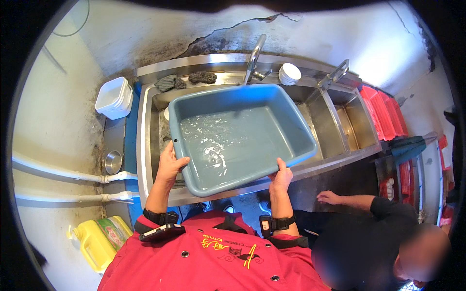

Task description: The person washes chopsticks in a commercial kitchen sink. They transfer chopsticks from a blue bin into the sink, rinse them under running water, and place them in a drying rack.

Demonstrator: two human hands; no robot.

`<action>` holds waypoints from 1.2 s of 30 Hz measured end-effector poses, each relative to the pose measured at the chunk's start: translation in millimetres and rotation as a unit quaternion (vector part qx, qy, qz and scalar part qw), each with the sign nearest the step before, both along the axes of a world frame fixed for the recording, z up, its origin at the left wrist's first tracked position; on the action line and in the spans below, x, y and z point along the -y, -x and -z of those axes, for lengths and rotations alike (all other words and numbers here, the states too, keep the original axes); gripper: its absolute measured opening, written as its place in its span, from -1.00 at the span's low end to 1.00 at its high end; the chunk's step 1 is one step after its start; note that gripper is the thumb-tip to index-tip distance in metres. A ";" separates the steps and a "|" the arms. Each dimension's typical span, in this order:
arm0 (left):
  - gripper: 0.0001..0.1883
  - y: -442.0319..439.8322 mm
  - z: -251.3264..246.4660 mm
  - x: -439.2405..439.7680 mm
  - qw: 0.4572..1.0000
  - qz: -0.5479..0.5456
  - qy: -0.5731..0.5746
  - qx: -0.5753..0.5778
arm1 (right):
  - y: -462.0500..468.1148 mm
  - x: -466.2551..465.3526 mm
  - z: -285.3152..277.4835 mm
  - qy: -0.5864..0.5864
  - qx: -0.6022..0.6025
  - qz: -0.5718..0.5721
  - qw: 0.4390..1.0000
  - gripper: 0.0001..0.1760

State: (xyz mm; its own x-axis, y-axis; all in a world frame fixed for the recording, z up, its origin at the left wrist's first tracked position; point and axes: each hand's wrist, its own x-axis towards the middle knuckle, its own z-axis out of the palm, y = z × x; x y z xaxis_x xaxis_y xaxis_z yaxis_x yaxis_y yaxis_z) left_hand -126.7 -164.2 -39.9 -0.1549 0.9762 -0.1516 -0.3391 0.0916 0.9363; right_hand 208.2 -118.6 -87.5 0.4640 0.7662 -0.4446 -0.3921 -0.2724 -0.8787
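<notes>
A large grey-blue plastic tub (pixel 233 138) is held over a stainless steel sink (pixel 145 145). Some clear water (pixel 209 149) with bright ripples lies in it, mostly toward its left side. My left hand (pixel 171 162) grips the tub's left rim near a small hole, thumb on top. On the near rim, toward the right, my right hand (pixel 282 177) has its thumb over the edge and its fingers hidden below. The tub covers most of the left basin. Part of a white object (pixel 166 114) peeks out at its left edge.
Two faucets (pixel 255 58) rise behind the basins, with stacked white bowls (pixel 289 74) between them. Dark scrubbing pads (pixel 202 77) rest on the back ledge. White buckets (pixel 114 97) and a yellow jug (pixel 100 242) stand left, red baskets (pixel 382 112) right. Another person's hand (pixel 329 197) is close on my right.
</notes>
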 end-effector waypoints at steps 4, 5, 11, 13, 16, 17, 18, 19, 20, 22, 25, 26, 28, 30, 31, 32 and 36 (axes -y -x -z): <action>-0.25 -0.1 -14.8 -0.1 1.000 0.010 -0.016 -0.004 | 2.3 0.5 2.9 0.008 -0.026 0.004 1.000 -0.76; -0.24 0.2 -18.3 -1.7 1.000 0.011 -0.016 -0.007 | 3.1 0.1 3.5 0.016 -0.022 0.008 1.000 -0.77; -0.20 10.2 -30.9 -15.1 0.999 0.041 -0.024 -0.027 | 11.0 -16.4 3.9 0.019 -0.031 0.041 0.999 -0.78; -0.22 13.0 -26.2 -20.3 0.999 0.037 -0.025 -0.028 | 14.0 -23.5 4.0 0.017 -0.021 0.049 0.998 -0.78; -0.25 20.1 -10.0 -25.9 0.999 0.031 -0.016 -0.011 | 19.9 -30.6 5.4 0.004 0.006 0.052 0.999 -0.76; -0.26 21.9 -2.2 -26.7 1.000 0.029 -0.009 -0.003 | 21.6 -31.3 5.9 0.002 0.015 0.044 0.999 -0.77; -0.30 21.6 6.8 -25.6 0.999 0.015 -0.005 0.029 | 23.1 -32.1 6.0 0.000 0.011 0.037 0.999 -0.76; -0.33 19.5 16.4 -22.7 0.998 0.000 -0.001 0.060 | 24.0 -33.4 5.5 -0.006 0.041 0.033 0.999 -0.77; -0.36 17.2 26.1 -19.0 0.995 -0.008 -0.004 0.101 | 25.1 -34.6 4.5 -0.011 0.059 0.031 0.998 -0.78; -0.36 9.4 43.8 -8.1 0.994 -0.028 0.022 0.105 | 27.7 -37.5 1.1 -0.043 0.073 0.042 0.996 -0.81; -0.29 -1.8 61.3 4.6 0.989 -0.025 0.048 0.139 | 29.7 -43.5 -9.2 -0.096 0.077 0.062 0.990 -0.84; -0.27 -6.6 65.4 7.9 0.986 -0.022 0.052 0.156 | 27.6 -45.1 -14.8 -0.096 0.089 0.057 0.990 -0.84; -0.25 -13.1 71.7 13.8 0.982 -0.005 0.082 0.170 | 28.6 -48.1 -24.5 -0.123 0.095 0.054 0.986 -0.78; -0.26 -18.0 78.3 17.0 0.979 -0.007 0.077 0.190 | 30.3 -49.5 -35.3 -0.107 0.156 0.035 0.981 -0.71; -0.27 -20.1 82.1 17.7 0.977 -0.002 0.058 0.206 | 31.9 -50.6 -41.3 -0.105 0.164 0.025 0.981 -0.67; -0.33 -21.3 86.1 18.7 0.976 -0.005 0.058 0.210 | 35.8 -52.7 -46.9 -0.115 0.214 0.016 0.970 -0.63; -0.42 -21.8 100.7 19.7 0.967 0.010 0.118 0.228 | 61.5 -61.4 -72.7 -0.134 0.370 -0.039 0.919 -0.51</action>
